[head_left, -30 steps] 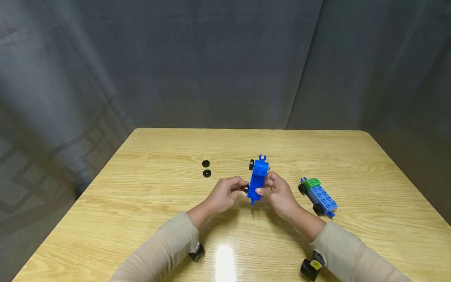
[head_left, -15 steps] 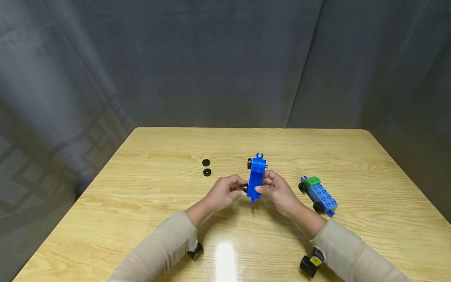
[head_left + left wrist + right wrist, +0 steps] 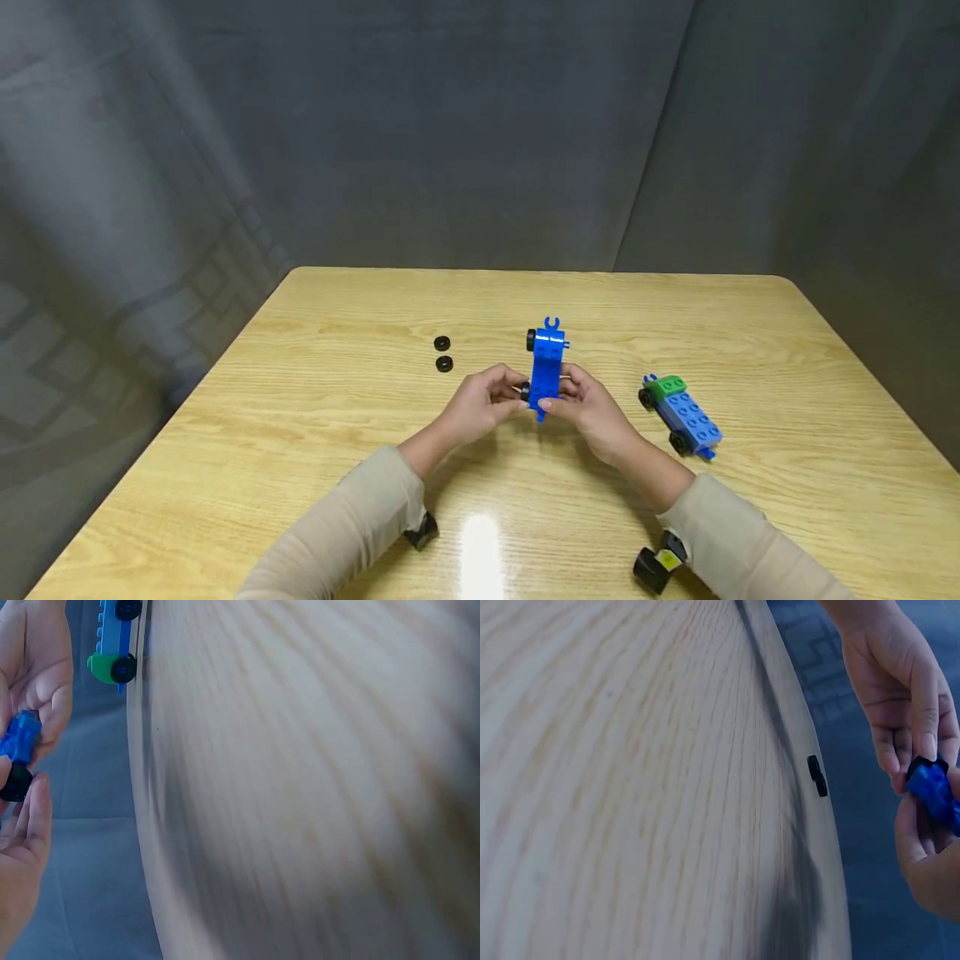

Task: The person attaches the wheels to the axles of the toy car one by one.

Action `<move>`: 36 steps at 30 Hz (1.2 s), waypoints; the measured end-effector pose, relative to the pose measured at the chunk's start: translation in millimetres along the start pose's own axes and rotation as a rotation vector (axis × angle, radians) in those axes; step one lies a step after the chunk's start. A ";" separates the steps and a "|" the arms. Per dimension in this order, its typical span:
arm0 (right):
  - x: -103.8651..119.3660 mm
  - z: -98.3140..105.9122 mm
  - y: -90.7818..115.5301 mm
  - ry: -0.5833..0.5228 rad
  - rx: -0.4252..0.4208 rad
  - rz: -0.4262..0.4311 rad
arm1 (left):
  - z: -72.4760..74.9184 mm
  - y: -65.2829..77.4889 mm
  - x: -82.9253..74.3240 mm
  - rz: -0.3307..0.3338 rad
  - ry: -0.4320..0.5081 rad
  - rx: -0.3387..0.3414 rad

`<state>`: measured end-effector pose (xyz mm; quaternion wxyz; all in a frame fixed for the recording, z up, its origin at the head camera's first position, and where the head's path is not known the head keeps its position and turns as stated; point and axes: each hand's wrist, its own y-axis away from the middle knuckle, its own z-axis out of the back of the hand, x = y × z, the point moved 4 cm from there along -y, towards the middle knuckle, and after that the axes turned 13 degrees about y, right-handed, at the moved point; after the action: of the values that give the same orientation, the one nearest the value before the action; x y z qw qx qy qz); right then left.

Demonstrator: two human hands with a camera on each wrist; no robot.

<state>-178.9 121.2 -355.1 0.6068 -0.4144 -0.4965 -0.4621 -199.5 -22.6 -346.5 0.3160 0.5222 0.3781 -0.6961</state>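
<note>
At the bottom of the frame, two beige sleeves point(image 3: 375, 492) ran up to the hands, with a black device point(image 3: 652, 571) at the right cuff. In the center, the left hand point(image 3: 480, 406) pinched the near wheel point(image 3: 525, 392) on the left flank of a blue toy base point(image 3: 546, 375). The right hand point(image 3: 596, 412) gripped that base from the other side, thumb on its facing surface, holding it raised and tilted over the bench. The far wheel point(image 3: 531, 340) sat on the same flank, while a bare axle pin point(image 3: 567, 344) stuck out opposite. Likely trouble was a twist or slip of the base, should the left hand press harder than the right braced; an off-center push might have left the near wheel crooked or loose. The bench point(image 3: 315, 375) was pale, grained wood with glare at bottom center. Right of center rested a blue-and-green toy car point(image 3: 684, 414); left of center, farther back, lay two loose wheels point(image 3: 444, 363), close together. Beyond the far edge, dark gray curtain point(image 3: 450, 133) filled the upper frame.
</note>
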 end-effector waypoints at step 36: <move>-3.1 3.5 2.7 -0.061 -0.050 -0.083 | 65.1 3.5 23.5 0.118 -0.180 -0.218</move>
<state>-177.3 125.7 -357.8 0.5612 -0.4223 -0.5199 -0.4862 -234.3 -81.2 -358.8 0.4438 0.4415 0.3903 -0.6751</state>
